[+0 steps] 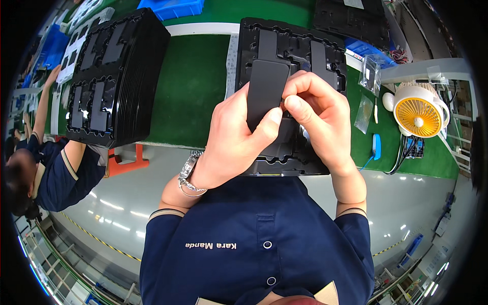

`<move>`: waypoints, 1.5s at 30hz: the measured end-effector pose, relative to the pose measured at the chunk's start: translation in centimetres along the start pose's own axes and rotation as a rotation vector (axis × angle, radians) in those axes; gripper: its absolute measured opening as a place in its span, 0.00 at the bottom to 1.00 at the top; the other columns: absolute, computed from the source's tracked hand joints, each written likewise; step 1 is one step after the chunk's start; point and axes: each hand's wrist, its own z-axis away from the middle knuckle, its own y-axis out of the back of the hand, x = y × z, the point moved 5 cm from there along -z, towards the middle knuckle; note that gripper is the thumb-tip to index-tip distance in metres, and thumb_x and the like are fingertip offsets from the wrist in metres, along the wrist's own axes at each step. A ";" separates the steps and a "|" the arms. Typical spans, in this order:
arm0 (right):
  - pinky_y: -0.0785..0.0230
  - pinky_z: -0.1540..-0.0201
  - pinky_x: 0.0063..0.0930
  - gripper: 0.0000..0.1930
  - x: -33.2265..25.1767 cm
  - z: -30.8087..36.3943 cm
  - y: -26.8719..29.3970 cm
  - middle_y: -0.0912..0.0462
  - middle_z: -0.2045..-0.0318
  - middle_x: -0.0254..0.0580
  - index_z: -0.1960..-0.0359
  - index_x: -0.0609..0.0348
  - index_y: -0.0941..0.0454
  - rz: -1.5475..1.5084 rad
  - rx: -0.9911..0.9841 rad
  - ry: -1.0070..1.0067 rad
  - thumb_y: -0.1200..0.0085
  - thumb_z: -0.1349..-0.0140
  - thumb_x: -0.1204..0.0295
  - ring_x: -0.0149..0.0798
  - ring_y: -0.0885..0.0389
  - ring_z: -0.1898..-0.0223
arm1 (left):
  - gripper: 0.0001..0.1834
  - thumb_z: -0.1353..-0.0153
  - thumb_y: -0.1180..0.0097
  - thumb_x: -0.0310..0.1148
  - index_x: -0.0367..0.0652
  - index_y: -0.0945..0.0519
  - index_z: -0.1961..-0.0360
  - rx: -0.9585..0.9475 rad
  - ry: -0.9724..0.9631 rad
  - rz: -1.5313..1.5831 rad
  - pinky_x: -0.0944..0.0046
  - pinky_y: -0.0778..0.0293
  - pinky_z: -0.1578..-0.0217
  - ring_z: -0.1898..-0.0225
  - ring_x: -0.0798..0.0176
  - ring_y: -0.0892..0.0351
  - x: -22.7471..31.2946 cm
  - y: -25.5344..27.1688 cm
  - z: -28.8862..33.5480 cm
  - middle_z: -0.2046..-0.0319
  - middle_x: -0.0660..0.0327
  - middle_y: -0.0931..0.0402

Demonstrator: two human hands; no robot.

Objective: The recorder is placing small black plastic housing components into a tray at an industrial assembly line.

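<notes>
My left hand (229,137) is closed around a dark grey, flat, rectangular panel (268,84) with rounded corners, thumb on its face. It is held up over a black moulded tray (247,48). At the panel's right edge, my right hand (325,119) is closed, thumb and index finger pinched together. Whatever lies between those fingertips, if anything, is too small to make out. Similar dark pieces (318,58) lie in the tray's recesses. My hands and the panel hide much of the tray's middle.
A tall stack of black trays (145,66) stands left on the green table (188,86). At right are a white fan (418,109) with a yellow grille, clear plastic bags (363,114) and a blue tool-like object (376,146). A blue bin (173,7) sits behind. Another person (71,173) works at far left.
</notes>
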 end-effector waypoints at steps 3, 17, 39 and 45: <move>0.32 0.62 0.18 0.06 -0.2 0.1 0.1 0.23 0.70 0.30 0.65 0.64 0.24 0.077 0.011 0.036 0.44 0.34 0.73 0.22 0.27 0.67 | 0.14 0.40 0.45 0.30 0.35 0.25 0.55 0.003 0.005 0.022 0.63 0.26 0.67 0.71 0.64 0.24 -0.3 -0.2 0.1 0.70 0.57 0.24; 0.33 0.59 0.22 0.09 -0.7 -0.5 0.4 0.24 0.66 0.34 0.64 0.65 0.24 0.014 0.056 0.137 0.44 0.35 0.70 0.27 0.27 0.63 | 0.15 0.31 0.57 0.39 0.36 0.28 0.55 -0.189 0.332 0.605 0.73 0.33 0.81 0.82 0.72 0.31 -1.2 -1.6 0.8 0.76 0.64 0.27; 0.31 0.61 0.20 0.16 -1.5 1.2 4.3 0.17 0.65 0.33 0.49 0.61 0.22 0.231 -0.007 0.038 0.50 0.38 0.77 0.23 0.25 0.67 | 0.11 0.35 0.46 0.33 0.39 0.22 0.55 -0.170 -0.194 -0.415 0.58 0.24 0.62 0.66 0.56 0.18 0.3 -0.7 1.6 0.64 0.55 0.20; 0.33 0.62 0.18 0.11 0.1 3.3 10.7 0.19 0.69 0.33 0.54 0.64 0.23 0.424 0.218 0.000 0.53 0.36 0.80 0.22 0.26 0.68 | 0.24 0.44 0.39 0.30 0.44 0.24 0.44 -0.406 -0.225 -0.863 0.47 0.45 0.34 0.30 0.49 0.43 -1.1 -0.5 2.5 0.35 0.57 0.34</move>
